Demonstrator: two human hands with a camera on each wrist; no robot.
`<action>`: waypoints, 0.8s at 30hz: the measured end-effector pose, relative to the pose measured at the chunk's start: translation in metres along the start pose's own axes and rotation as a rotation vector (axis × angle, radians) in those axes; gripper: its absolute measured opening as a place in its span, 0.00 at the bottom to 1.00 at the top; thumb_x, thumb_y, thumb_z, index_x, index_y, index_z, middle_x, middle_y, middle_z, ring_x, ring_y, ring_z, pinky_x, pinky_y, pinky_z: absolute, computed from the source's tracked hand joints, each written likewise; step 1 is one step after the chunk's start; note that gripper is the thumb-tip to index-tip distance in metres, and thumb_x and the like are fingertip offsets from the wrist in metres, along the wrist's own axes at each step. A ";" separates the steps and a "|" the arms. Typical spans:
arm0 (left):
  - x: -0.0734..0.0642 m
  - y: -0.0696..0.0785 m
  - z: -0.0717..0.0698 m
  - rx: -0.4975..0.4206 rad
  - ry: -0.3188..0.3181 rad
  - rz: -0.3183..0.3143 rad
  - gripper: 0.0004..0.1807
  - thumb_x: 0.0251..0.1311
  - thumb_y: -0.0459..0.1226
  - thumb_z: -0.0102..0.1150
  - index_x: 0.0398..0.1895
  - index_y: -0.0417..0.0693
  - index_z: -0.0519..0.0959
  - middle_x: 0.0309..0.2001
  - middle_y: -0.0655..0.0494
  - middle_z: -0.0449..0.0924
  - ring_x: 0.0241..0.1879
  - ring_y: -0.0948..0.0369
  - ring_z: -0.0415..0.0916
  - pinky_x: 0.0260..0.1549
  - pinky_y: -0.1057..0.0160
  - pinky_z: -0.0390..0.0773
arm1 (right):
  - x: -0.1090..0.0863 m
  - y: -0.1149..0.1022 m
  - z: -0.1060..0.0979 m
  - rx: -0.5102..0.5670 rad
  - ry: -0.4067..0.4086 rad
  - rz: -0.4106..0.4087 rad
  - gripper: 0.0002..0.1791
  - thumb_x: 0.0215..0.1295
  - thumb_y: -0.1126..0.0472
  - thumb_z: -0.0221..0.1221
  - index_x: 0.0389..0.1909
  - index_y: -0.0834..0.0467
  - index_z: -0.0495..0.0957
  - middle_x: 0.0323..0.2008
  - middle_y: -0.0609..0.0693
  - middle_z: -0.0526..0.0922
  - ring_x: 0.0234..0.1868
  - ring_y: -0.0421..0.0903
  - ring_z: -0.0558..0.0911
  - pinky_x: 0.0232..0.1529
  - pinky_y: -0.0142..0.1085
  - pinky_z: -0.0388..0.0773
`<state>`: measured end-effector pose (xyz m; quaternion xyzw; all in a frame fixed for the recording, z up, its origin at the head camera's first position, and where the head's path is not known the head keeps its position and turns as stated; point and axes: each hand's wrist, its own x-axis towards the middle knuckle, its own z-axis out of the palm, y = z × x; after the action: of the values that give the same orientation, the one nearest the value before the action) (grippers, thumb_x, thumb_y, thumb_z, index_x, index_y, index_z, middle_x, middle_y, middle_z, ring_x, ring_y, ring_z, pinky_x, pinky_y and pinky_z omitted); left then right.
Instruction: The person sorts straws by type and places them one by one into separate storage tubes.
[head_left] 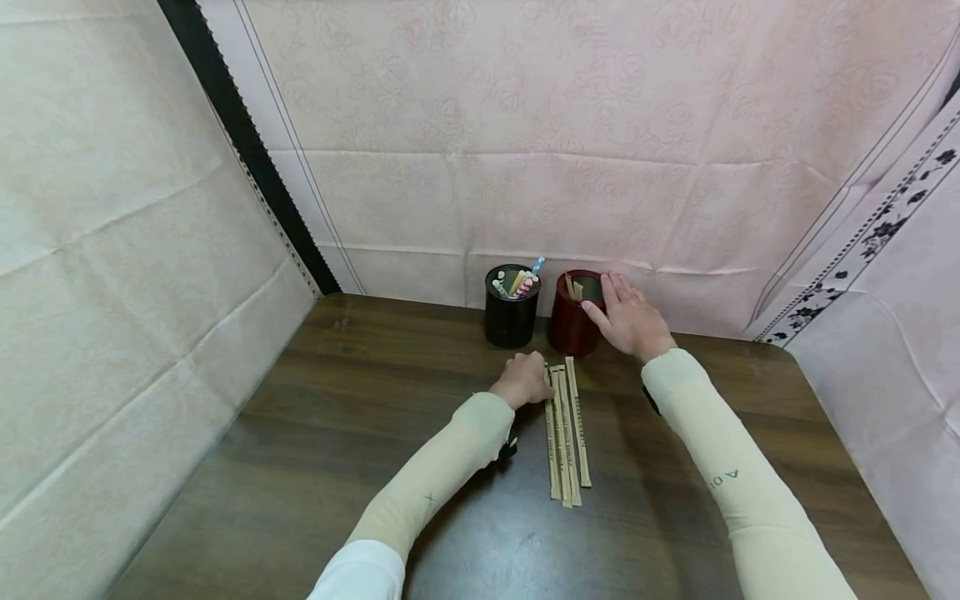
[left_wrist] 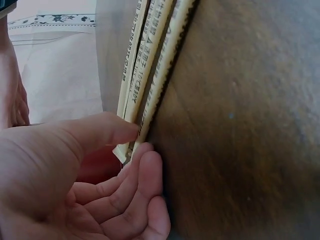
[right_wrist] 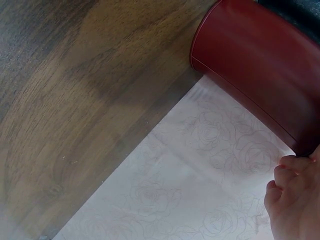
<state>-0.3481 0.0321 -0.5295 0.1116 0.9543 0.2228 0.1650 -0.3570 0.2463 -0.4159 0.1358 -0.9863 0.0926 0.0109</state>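
Observation:
Several slim paper-wrapped sticks (head_left: 562, 442) with printed text lie side by side on the table. At their far end, my left hand (head_left: 522, 379) pinches the outermost stick (left_wrist: 161, 70) between thumb and fingertips. My right hand (head_left: 632, 321) holds the rim of a dark red cup (head_left: 572, 329), its thumb at the near side and fingers toward the back. Inside that cup stand a few pale paper-wrapped pieces (head_left: 574, 289). In the right wrist view, curled fingers (right_wrist: 290, 175) are at the end of the red cup.
Left of the red cup stands a black cup (head_left: 510, 321) with several colourful striped and plain straws (head_left: 522, 283). Both cups are near the back edge of the brown wooden table (head_left: 360, 417). Patterned cloth (head_left: 570, 167) hangs behind it and at both sides.

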 end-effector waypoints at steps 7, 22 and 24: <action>0.001 0.003 0.001 0.008 0.014 -0.018 0.15 0.61 0.51 0.74 0.31 0.52 0.81 0.39 0.56 0.84 0.45 0.50 0.83 0.40 0.53 0.82 | 0.000 0.000 0.000 -0.003 0.002 -0.003 0.51 0.82 0.30 0.30 0.84 0.68 0.40 0.85 0.68 0.41 0.86 0.65 0.44 0.85 0.57 0.45; 0.010 -0.004 0.002 0.002 -0.017 -0.020 0.21 0.60 0.51 0.73 0.19 0.51 0.75 0.30 0.53 0.81 0.44 0.49 0.79 0.33 0.54 0.80 | 0.001 0.000 0.000 0.001 -0.003 0.000 0.51 0.82 0.29 0.28 0.85 0.67 0.39 0.85 0.68 0.40 0.86 0.65 0.44 0.85 0.58 0.45; 0.002 -0.001 -0.003 -0.006 -0.014 -0.029 0.23 0.61 0.51 0.73 0.18 0.51 0.73 0.30 0.52 0.80 0.47 0.47 0.80 0.35 0.54 0.80 | 0.001 0.001 0.000 0.000 -0.004 0.001 0.51 0.82 0.29 0.28 0.85 0.67 0.38 0.85 0.67 0.40 0.86 0.65 0.44 0.85 0.58 0.45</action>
<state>-0.3509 0.0304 -0.5278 0.0987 0.9539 0.2226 0.1752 -0.3580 0.2466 -0.4158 0.1357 -0.9864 0.0925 0.0087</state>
